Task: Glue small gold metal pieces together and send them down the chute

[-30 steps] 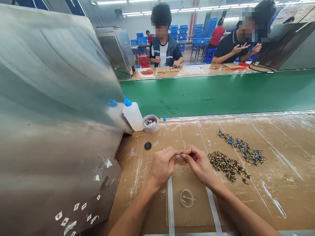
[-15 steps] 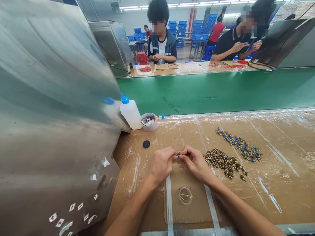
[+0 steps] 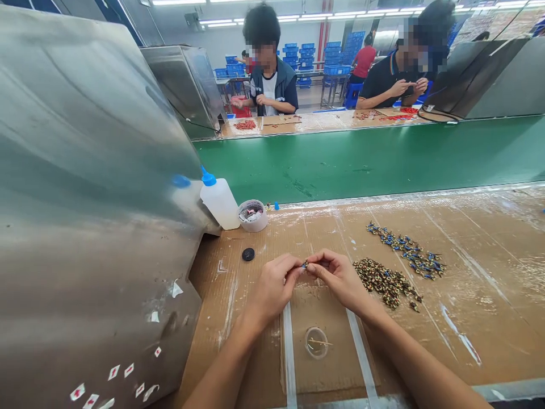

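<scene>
Between the fingertips of both hands is a small blue and dark piece (image 3: 304,264), too small to make out in detail. My left hand (image 3: 275,284) pinches it from the left. From the other side my right hand (image 3: 336,278) pinches it with thumb and forefinger. Right of my right hand lies a pile of small black-and-gold pieces (image 3: 385,283). Behind that pile, a looser group of similar pieces with blue parts (image 3: 406,250) spreads out. Below my hands a small clear cup (image 3: 317,343) with a thin stick in it stands on a taped cardboard sheet (image 3: 336,375).
A white bottle with a blue nozzle (image 3: 220,201), a roll of tape (image 3: 254,220) holding scraps and a black round cap (image 3: 248,254) stand at the left. A metal housing (image 3: 97,216) walls off the left side. Beyond the green belt (image 3: 366,153), two people sit working.
The view has shifted slightly. My hands stay together on the small piece, the fingertips a little closer. Across the belt, one person's hands have moved apart.
</scene>
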Demonstrator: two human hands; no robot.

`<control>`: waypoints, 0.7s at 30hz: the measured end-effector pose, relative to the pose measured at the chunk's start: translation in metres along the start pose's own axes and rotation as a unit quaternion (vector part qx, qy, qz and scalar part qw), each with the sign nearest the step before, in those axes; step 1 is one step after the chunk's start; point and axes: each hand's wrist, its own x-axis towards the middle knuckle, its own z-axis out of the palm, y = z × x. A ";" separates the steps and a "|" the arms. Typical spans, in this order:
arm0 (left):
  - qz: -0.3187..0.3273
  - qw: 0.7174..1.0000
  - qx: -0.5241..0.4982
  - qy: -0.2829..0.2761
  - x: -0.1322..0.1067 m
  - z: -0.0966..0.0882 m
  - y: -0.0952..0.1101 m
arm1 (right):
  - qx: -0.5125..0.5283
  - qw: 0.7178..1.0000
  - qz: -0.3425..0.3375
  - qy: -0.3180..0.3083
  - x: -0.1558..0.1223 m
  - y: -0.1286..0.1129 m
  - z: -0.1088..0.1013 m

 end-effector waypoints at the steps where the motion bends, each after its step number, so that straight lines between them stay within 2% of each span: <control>1: 0.000 1.000 -0.003 0.003 0.000 0.000 0.000 | 0.004 1.000 0.001 0.003 0.000 0.000 0.001; 11: -0.002 1.000 -0.013 0.012 -0.001 0.000 -0.002 | 0.034 0.999 0.002 0.003 -0.002 0.001 0.005; 17: -0.035 0.999 -0.014 0.013 -0.001 0.002 0.003 | -0.024 0.999 -0.032 0.008 -0.004 0.011 0.009; 21: -0.034 0.999 0.029 0.009 -0.002 0.005 0.001 | -0.062 0.997 -0.041 0.004 -0.006 0.014 0.011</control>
